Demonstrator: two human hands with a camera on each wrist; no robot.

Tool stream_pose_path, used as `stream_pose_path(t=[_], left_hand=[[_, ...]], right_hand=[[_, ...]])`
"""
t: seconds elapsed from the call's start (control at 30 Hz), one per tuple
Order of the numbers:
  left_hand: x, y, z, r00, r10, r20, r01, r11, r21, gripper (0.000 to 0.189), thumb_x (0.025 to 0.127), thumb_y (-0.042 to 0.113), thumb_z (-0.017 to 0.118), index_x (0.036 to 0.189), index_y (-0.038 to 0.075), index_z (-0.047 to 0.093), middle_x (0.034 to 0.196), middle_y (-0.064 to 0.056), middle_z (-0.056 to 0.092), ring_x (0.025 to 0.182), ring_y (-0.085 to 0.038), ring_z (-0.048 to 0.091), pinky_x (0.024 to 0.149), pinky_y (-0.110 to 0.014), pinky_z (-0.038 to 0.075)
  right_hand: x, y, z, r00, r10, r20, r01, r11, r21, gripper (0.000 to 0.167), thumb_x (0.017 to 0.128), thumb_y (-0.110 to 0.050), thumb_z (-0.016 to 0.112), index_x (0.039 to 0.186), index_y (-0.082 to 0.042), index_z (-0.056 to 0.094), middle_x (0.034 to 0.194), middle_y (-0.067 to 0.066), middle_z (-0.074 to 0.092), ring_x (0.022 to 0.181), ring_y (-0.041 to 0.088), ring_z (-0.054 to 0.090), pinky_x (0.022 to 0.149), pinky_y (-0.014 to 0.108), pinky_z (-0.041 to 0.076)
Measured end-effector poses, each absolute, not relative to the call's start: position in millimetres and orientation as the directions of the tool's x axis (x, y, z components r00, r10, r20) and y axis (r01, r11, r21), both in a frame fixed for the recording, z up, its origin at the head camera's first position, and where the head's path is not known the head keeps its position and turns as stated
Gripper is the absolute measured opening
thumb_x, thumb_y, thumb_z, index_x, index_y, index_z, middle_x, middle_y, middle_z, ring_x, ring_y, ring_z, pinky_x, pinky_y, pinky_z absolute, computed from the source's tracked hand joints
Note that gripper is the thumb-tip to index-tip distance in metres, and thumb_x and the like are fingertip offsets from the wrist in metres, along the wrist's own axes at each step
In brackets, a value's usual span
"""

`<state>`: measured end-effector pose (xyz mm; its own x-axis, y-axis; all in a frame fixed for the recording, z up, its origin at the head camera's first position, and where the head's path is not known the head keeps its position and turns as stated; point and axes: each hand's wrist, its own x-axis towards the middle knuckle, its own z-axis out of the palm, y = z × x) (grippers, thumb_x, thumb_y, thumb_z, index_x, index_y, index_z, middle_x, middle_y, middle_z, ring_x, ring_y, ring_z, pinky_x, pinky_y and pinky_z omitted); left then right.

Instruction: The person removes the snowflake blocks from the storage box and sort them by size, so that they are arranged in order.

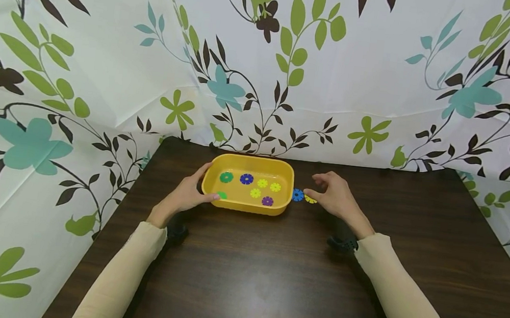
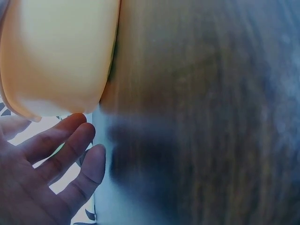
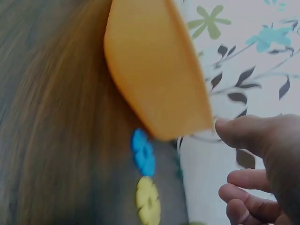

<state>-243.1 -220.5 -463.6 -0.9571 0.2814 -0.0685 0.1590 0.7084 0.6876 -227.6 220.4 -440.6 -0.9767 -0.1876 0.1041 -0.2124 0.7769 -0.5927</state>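
Note:
A shallow yellow plastic tray (image 1: 245, 208) stands at the far side of the table. My left hand (image 1: 187, 191) holds its left end, the thumb over the near rim and the fingers along the outside. Inside lie small notched flower discs: a green disc (image 1: 226, 177), a dark blue disc (image 1: 246, 179), a purple disc (image 1: 267, 201), three yellow ones and another green one partly behind my thumb. Just right of the tray, a blue disc (image 3: 143, 152) and a yellow disc (image 3: 148, 201) lie on the table. My right hand (image 1: 336, 195) hovers over the yellow one, fingers loosely bent, holding nothing.
The dark wooden table (image 1: 243, 275) reaches toward me from a hanging cloth (image 1: 325, 99) printed with leaves and flowers, which stands close behind the tray. Dark straps sit below both wrists.

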Motion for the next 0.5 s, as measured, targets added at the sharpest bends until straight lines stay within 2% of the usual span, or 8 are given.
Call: stream_pose_path(t=[0.2,0.5], left_hand=[[-243,-221,-465,-0.955,0.291,-0.052,0.175,0.698,0.694,0.112,0.093,0.046,0.085,0.177,0.022,0.015,0.176,-0.019,0.038,0.151,-0.043,0.049,0.127,-0.069,0.039],[-242,-221,-464,-0.954,0.294,-0.051,0.175,0.689,0.703,0.112,0.092,0.047,0.086,0.176,0.024,0.016,0.175,-0.017,0.040,0.148,-0.041,0.053,0.127,-0.067,0.040]], right_hand=[[-226,199,-424,-0.963,-0.227,0.146,-0.269,0.769,-0.580,0.058,0.098,-0.031,0.083,0.142,0.004,0.068,0.129,0.024,0.069,0.115,0.040,0.062,0.100,0.055,0.057],[-233,163,-406,-0.930,-0.335,0.151,-0.361,0.760,-0.540,0.056,0.097,-0.031,0.084,0.138,0.005,0.070,0.122,0.023,0.071,0.104,0.034,0.060,0.092,0.048,0.054]])
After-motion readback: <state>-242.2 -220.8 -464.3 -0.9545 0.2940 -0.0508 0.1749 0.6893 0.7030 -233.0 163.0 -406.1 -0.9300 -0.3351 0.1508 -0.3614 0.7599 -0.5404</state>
